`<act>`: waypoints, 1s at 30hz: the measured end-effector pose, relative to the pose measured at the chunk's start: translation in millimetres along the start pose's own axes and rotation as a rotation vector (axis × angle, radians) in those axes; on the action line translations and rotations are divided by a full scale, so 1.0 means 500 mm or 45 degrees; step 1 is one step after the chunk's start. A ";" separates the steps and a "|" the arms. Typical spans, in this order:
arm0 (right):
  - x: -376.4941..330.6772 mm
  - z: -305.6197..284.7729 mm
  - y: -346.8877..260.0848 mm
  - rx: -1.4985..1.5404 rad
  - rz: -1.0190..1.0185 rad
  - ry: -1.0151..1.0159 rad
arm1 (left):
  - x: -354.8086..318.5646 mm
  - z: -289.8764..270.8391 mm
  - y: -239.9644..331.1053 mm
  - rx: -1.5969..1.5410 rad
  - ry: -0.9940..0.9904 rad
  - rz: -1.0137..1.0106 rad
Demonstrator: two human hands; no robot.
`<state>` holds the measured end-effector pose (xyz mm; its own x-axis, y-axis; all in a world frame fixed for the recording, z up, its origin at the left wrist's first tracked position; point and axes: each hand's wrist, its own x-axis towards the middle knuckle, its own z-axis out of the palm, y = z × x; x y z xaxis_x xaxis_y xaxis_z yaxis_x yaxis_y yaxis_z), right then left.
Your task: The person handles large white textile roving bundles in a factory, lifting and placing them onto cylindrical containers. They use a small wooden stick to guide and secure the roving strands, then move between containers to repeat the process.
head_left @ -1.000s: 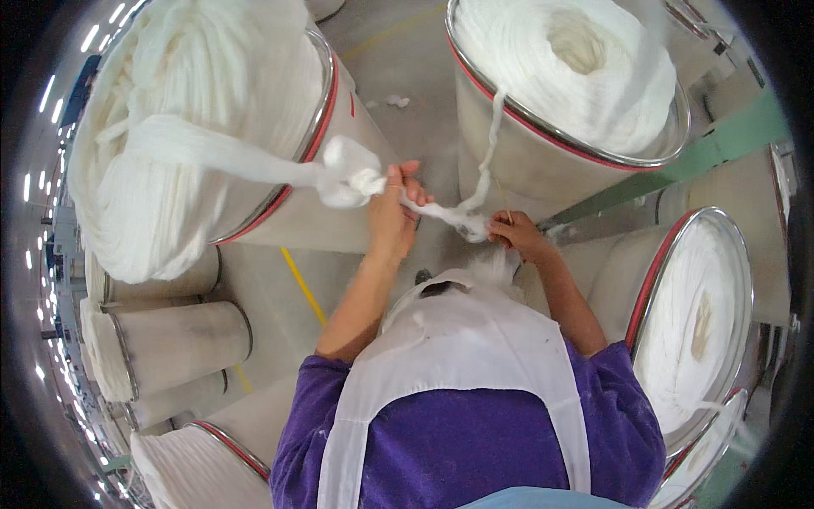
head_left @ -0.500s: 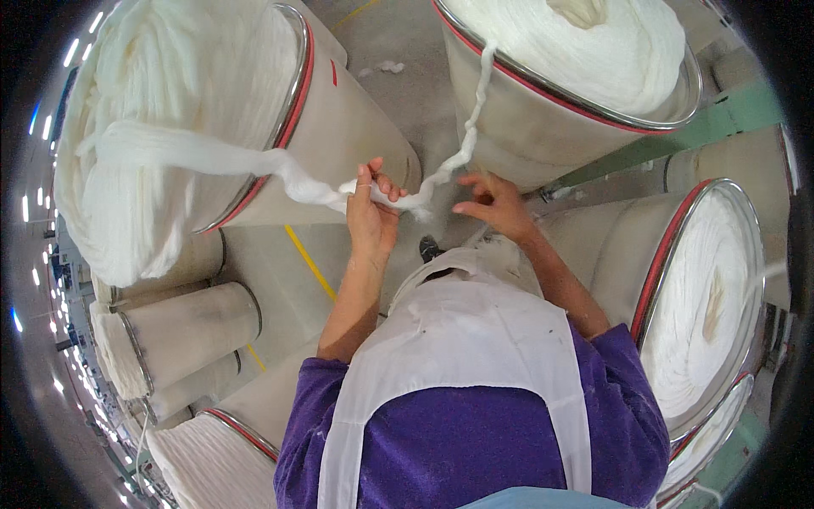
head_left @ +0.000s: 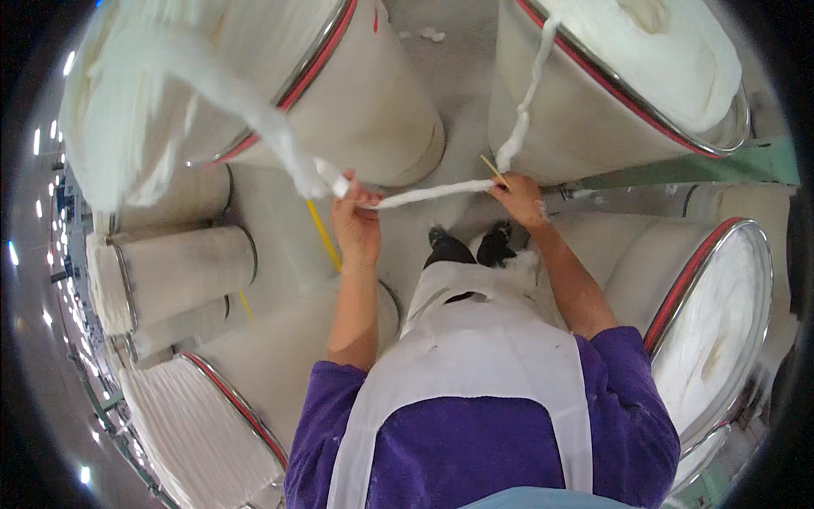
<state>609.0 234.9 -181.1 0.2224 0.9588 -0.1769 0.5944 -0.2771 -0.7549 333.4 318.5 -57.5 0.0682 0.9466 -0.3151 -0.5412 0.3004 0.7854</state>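
A narrow white strand (head_left: 432,193) spans nearly straight from my left hand (head_left: 356,225) up slightly to my right hand (head_left: 519,202), fluffy and compact. A lumpy, loosely twisted length (head_left: 527,102) hangs from a can (head_left: 585,119) down to my right hand. A broader, blurred white band (head_left: 259,114) slopes to my left fingertips. My right fingers grip a thin yellowish stick (head_left: 493,169), slanting up and leftward.
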 end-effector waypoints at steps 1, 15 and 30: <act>-0.006 0.015 0.012 -0.126 0.062 -0.034 | -0.007 -0.024 -0.020 0.081 -0.047 -0.003; -0.414 0.151 -0.050 -0.109 0.120 -0.158 | -0.248 -0.422 -0.288 0.457 0.053 -0.681; -0.802 0.167 0.170 -0.563 0.218 -1.014 | -0.521 -0.614 -0.068 0.962 0.243 -0.225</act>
<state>506.0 -167.8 -227.0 -0.1646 0.6175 -0.7692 0.8798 -0.2605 -0.3975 76.6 25.6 -165.9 -0.0819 0.8617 -0.5008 0.1831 0.5070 0.8423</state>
